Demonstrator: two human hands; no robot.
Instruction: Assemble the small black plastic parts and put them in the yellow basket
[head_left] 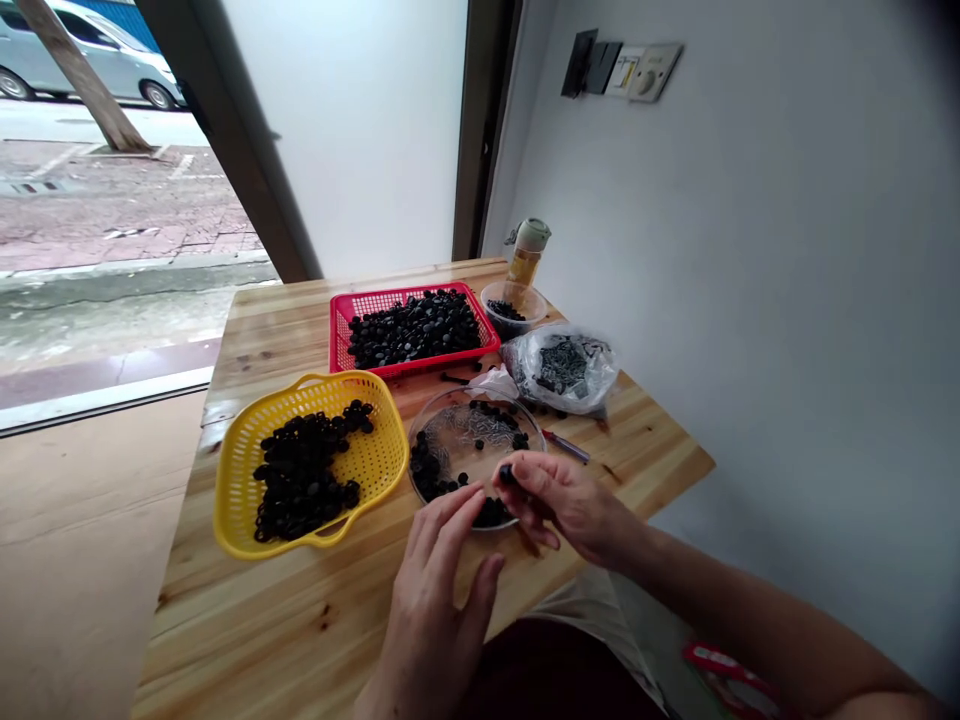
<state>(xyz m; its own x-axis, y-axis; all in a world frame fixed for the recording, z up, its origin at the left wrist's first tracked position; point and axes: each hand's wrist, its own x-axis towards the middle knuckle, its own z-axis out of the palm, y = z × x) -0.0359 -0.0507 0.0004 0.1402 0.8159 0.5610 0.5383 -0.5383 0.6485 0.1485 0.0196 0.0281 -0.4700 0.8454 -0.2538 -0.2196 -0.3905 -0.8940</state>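
Handling one black piece (507, 475), I judge, my right hand (574, 502) pinches it, clear dish (459, 455) below; my left hand (439, 580), spread alongside, should next steady it.

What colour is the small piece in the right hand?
The small piece is black; head view.

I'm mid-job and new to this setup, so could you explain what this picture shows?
No machine here: these are a person's bare hands, pictured by one camera worn on the head, looking forward and down. The right hand pinches a small black part near a clear round tray; the left hand is open, holding nothing visible. On the wooden table are that tray, a yellow basket and a red basket, both holding black pieces, plus a plastic bag, a tub and a bottle.
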